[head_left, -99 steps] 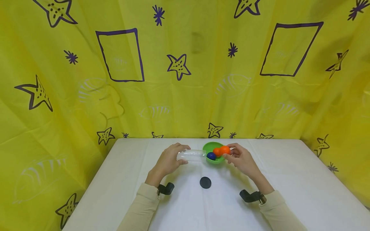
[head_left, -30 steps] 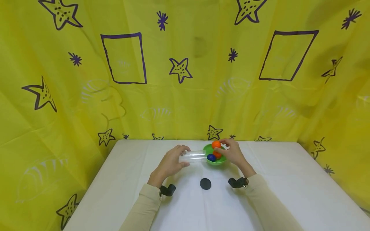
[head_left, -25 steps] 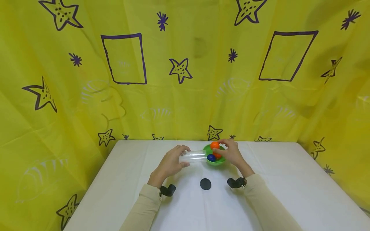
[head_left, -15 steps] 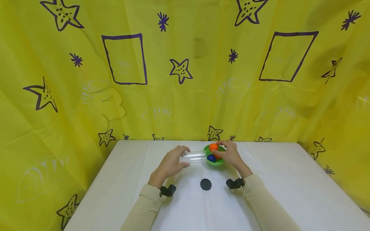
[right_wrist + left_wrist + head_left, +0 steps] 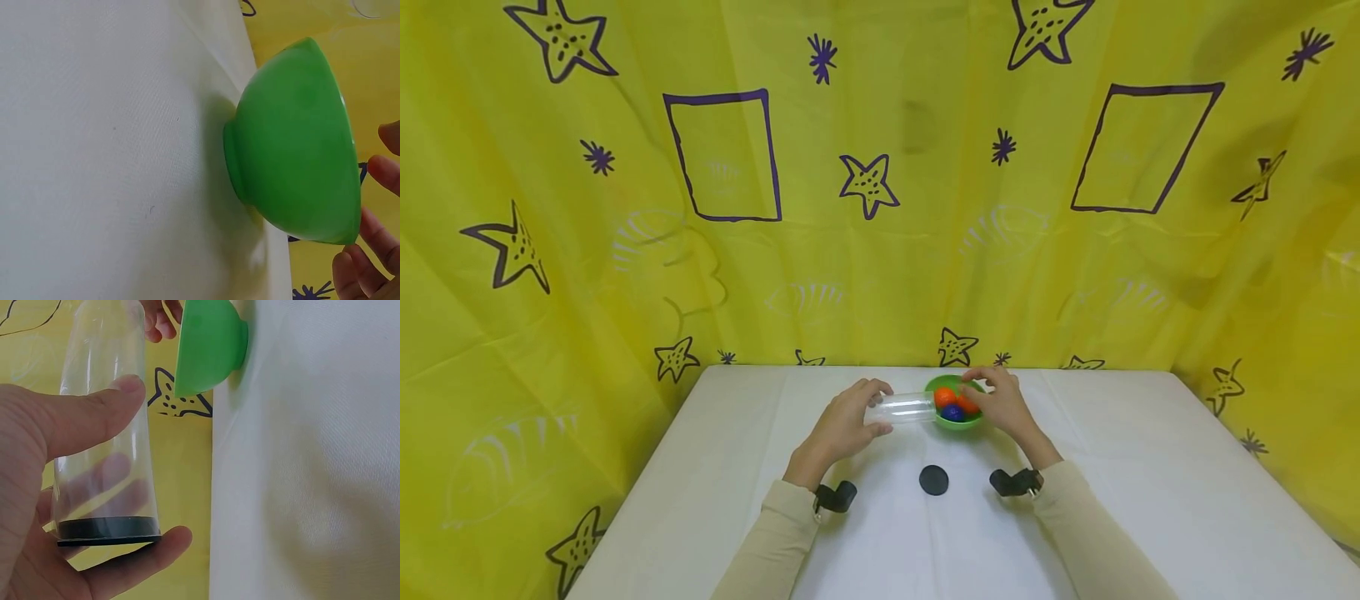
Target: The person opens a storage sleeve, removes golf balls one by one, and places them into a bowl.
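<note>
My left hand [image 5: 844, 423] grips a clear plastic tube [image 5: 904, 407], thumb on one side and fingers round the other. The tube lies sideways, its far end at the left rim of a green bowl [image 5: 957, 425]. A black cap [image 5: 109, 529] closes the end nearest my palm. In the bowl, the head view shows two orange balls, the left orange ball [image 5: 944, 398] and the right orange ball [image 5: 968, 405], plus a blue ball [image 5: 952, 413]. My right hand [image 5: 1006, 404] is at the bowl's right rim with loosely bent fingers, no ball visible between them.
A flat black disc [image 5: 934, 480] lies on the white table [image 5: 925, 550] in front of the bowl. Behind the table hangs a yellow curtain [image 5: 910, 275] with star drawings. Black wrist cameras sit on both wrists.
My right hand carried an orange ball leftward and down into the bowl, let go of it and drew back slightly right. My left hand keeps the tube nearly still.
</note>
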`<action>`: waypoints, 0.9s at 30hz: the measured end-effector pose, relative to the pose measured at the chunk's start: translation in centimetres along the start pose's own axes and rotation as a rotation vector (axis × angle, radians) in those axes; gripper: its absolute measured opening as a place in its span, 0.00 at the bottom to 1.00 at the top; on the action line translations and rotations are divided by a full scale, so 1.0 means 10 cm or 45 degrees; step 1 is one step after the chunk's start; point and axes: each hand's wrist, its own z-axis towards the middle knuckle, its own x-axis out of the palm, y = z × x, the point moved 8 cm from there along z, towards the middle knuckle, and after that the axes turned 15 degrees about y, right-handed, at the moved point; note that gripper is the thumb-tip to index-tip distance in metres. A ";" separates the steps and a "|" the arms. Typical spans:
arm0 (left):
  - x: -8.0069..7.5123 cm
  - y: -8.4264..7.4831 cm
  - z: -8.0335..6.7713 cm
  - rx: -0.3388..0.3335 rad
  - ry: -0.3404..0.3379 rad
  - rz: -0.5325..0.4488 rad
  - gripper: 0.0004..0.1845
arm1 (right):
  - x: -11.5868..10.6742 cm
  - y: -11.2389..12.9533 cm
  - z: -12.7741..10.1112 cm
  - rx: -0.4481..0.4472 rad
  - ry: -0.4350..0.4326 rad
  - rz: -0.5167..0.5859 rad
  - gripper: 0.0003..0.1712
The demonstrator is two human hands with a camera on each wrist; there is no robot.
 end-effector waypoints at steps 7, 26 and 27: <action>0.03 0.02 0.01 -0.013 -0.001 0.027 0.25 | -0.07 -0.08 -0.14 0.044 -0.045 0.042 0.17; 0.04 0.05 0.02 -0.009 -0.042 0.014 0.27 | -0.25 -0.14 -0.46 -0.045 -0.065 -0.132 0.15; 0.05 0.05 0.02 -0.012 -0.035 0.010 0.28 | -0.25 -0.15 -0.47 -0.047 -0.057 -0.137 0.15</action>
